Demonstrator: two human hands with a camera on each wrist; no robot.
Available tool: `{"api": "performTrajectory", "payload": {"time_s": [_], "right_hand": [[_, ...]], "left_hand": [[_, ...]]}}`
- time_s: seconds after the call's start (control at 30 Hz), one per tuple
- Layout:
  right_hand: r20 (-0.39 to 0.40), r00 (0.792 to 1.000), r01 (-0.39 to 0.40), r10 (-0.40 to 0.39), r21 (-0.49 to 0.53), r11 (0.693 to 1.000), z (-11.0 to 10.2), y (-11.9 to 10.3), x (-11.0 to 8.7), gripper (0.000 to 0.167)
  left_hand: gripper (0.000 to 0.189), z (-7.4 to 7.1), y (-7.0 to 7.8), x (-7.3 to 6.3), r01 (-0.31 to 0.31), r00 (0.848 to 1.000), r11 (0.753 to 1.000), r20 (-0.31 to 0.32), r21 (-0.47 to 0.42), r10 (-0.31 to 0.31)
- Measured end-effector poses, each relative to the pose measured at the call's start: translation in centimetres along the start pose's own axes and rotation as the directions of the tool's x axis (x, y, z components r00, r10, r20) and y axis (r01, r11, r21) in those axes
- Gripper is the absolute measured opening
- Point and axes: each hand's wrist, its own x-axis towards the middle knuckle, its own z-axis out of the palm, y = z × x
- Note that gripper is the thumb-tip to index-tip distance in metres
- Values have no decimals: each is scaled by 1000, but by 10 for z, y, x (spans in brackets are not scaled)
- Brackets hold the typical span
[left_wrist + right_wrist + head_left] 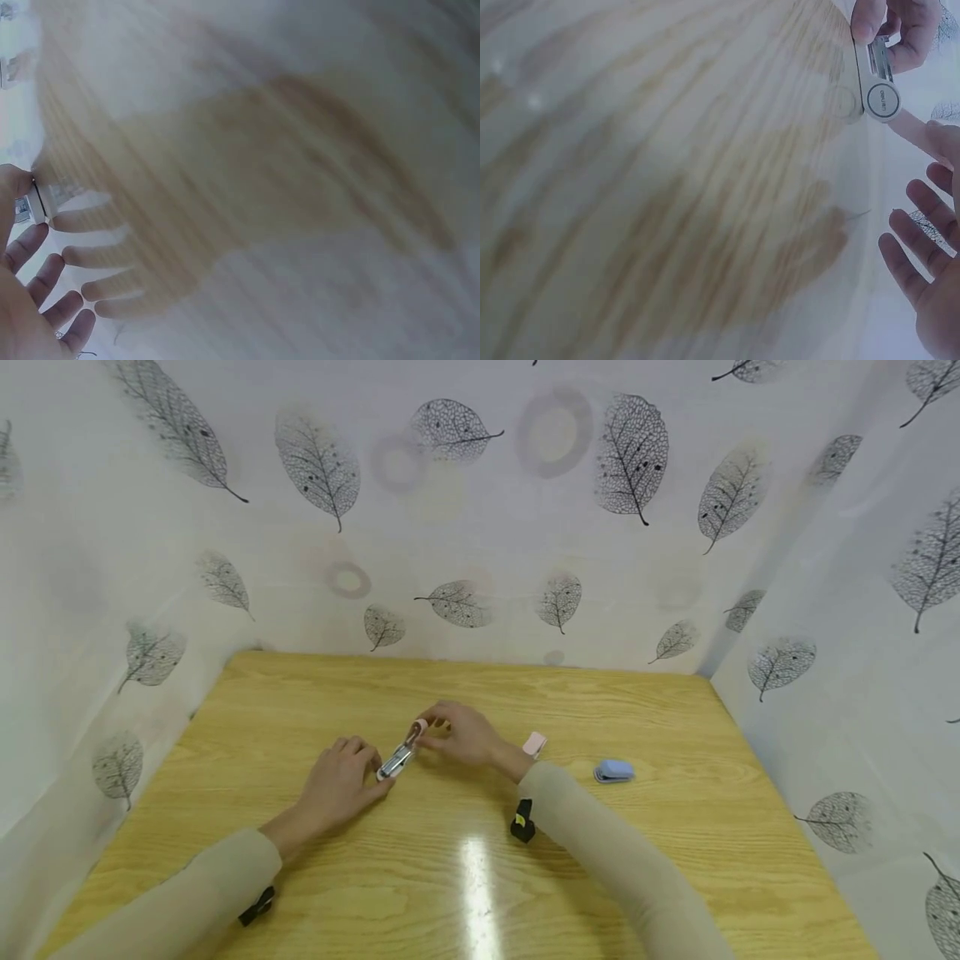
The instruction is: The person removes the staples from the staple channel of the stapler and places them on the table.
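Observation:
A small stapler (397, 762) lies opened out on the wooden table, its metal staple channel bare and its pink top arm (419, 725) swung back. My left hand (337, 783) pinches its near end between thumb and index finger. At the far end, my right hand (463, 737) holds the pink top arm with thumb and fingertips. In the right wrist view the stapler's round end (883, 101) shows lettering, and my right hand (937, 300) has its other fingers spread. Only a sliver of the stapler (36, 204) appears beside my left hand (26, 292) in the left wrist view.
A blue stapler (615, 771) rests on the table (360, 893) to the right. A pink one (535, 743) sits just behind my right wrist, partly covered by it. Leaf-patterned curtains (480, 527) surround the table's back and sides.

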Motion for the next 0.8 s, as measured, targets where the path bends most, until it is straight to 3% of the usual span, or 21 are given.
{"api": "performTrajectory", "payload": {"time_s": [0.27, 0.47, 0.8], "right_hand": [[20, 998, -67, 67, 1, 998, -1, 4, 0, 37], [11, 997, -76, 75, 27, 997, -1, 4, 0, 36], [-67, 980, -172, 187, 182, 968, -5, -3, -13, 38]], "left_hand": [[32, 2, 1, 1, 11, 1000, 1000, -9, 8, -11], [33, 2, 2, 1, 14, 1000, 1000, -17, 3, -14], [33, 2, 3, 0, 41, 999, 999, 1, 4, -41]]}}
